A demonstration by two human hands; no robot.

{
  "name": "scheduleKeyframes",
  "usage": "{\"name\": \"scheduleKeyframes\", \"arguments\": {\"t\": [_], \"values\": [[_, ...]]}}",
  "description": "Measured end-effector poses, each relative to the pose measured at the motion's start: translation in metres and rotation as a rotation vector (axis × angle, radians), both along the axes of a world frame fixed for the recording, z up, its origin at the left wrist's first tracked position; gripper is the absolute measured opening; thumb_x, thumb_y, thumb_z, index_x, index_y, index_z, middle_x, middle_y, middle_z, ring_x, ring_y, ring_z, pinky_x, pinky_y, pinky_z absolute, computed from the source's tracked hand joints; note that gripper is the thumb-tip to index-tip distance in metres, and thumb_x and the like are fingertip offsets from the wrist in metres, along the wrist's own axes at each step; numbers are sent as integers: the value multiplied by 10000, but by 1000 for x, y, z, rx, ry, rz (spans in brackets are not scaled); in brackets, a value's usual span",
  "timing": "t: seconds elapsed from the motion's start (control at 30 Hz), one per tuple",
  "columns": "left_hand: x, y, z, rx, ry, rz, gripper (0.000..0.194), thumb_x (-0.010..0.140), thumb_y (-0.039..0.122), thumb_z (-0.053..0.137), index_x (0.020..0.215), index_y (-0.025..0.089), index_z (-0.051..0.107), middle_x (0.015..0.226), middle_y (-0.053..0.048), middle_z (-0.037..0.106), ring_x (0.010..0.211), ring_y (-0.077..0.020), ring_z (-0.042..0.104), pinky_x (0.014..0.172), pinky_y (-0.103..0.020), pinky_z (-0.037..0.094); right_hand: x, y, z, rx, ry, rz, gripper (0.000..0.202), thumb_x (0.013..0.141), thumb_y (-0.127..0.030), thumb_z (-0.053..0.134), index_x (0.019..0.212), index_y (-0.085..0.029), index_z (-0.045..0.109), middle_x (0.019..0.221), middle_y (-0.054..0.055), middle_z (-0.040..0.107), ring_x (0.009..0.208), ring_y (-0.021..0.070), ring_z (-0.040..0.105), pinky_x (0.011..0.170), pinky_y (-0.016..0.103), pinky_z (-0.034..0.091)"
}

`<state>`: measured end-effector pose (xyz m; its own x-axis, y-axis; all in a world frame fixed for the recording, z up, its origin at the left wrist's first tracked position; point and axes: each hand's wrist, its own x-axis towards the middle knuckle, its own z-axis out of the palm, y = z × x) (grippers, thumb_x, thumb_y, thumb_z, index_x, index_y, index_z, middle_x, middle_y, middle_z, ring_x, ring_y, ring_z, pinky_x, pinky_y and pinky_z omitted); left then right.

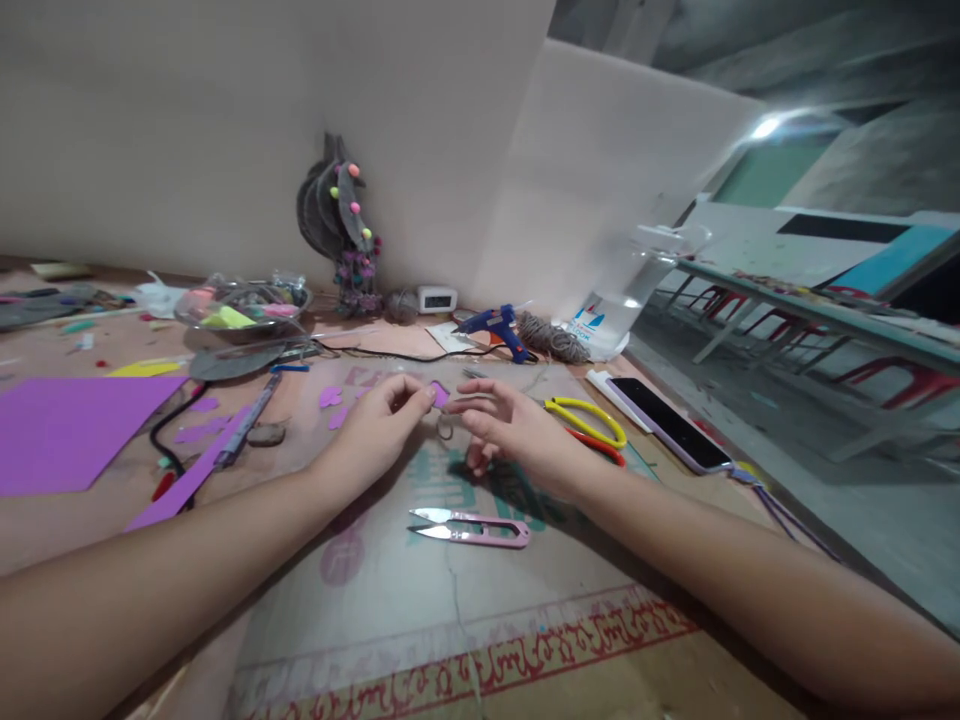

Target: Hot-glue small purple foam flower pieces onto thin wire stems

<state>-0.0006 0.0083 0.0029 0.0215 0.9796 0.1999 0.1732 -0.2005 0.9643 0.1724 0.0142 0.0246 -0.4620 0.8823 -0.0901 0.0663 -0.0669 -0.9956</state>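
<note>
My left hand (390, 415) pinches a small purple cut-out piece (439, 394) between thumb and fingertips. Just below the piece hangs a small thin loop (445, 430), its material too blurred to tell. Close on the right is my right hand (506, 425), its fingers curved and apart, with nothing clearly visible in them. Pink-handled thread snips (480, 530) lie on the mat (375, 600) below both hands, blades pointing left. Yellow-and-orange-handled scissors (592, 420) rest beside my right wrist, partly covered by that hand. More purple cut-outs (331, 397) lie left of my left hand.
Purple sheet (75, 430) and a pen (251, 415) lie at left. Behind are a bowl of craft bits (244, 305), a hanging grey ornament (330, 210), a small clock (437, 299), a blue glue gun (499, 325) and grey yarn (555, 338). A phone (671, 422) lies at right.
</note>
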Motion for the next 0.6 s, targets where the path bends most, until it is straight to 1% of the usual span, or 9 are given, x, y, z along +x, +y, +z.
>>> {"name": "scheduleKeyframes", "arguments": {"t": [0.07,0.13,0.2,0.23,0.3,0.37,0.4,0.5,0.6], "values": [[0,0,0,-2,10,-5,226,825,363,545,695,179,550,656,14,535,631,-136,484,592,-252,371,-4,-4,-2,-52,38,51,414,757,-293,656,1089,-232,416,1044,64,616,500,83,582,479,260,520],[0,1,-1,0,27,3,223,827,364,540,710,175,553,665,13,530,636,-135,478,590,-253,367,-5,-4,-5,-63,9,106,418,760,-260,646,1095,-234,398,868,2,618,491,84,566,477,244,497],[-1,1,-2,7,46,1,223,828,373,534,728,175,560,678,13,532,643,-135,476,592,-255,363,-2,-4,-8,24,-77,113,384,762,-228,633,1073,-227,410,690,-63,545,479,80,524,467,221,452],[-1,2,-2,10,55,-4,223,828,376,533,730,177,560,681,15,531,646,-134,475,594,-255,362,0,-3,-10,120,-136,92,358,765,-221,626,1061,-224,424,645,-80,503,488,81,508,474,214,433],[-2,2,-3,15,67,-17,223,824,376,536,715,182,556,669,23,521,639,-131,472,595,-253,359,5,-2,-14,371,-267,26,299,781,-215,611,1041,-219,463,638,-77,478,535,87,497,515,218,414],[-2,2,-3,15,77,-23,226,822,378,538,705,185,555,656,26,514,630,-132,472,589,-254,359,10,-1,-16,592,-383,-35,252,803,-219,596,1037,-214,504,673,-55,511,591,98,502,573,233,413],[-2,2,-3,16,79,-25,227,821,380,537,707,186,559,658,23,518,633,-135,476,591,-257,362,11,0,-16,668,-428,-60,216,815,-224,587,1022,-212,528,690,-41,535,611,104,508,591,240,411],[-1,0,-2,19,81,-30,218,818,375,538,714,186,567,659,21,529,635,-139,486,592,-260,365,14,1,-14,814,-499,-123,72,837,-238,574,895,-202,599,753,0,608,686,128,543,642,260,417],[-1,-1,0,24,84,-36,201,819,350,539,704,187,565,642,30,526,609,-128,480,574,-250,357,13,3,-12,883,-507,-131,71,840,-238,579,799,-193,617,795,20,639,756,147,567,695,277,425]]}}
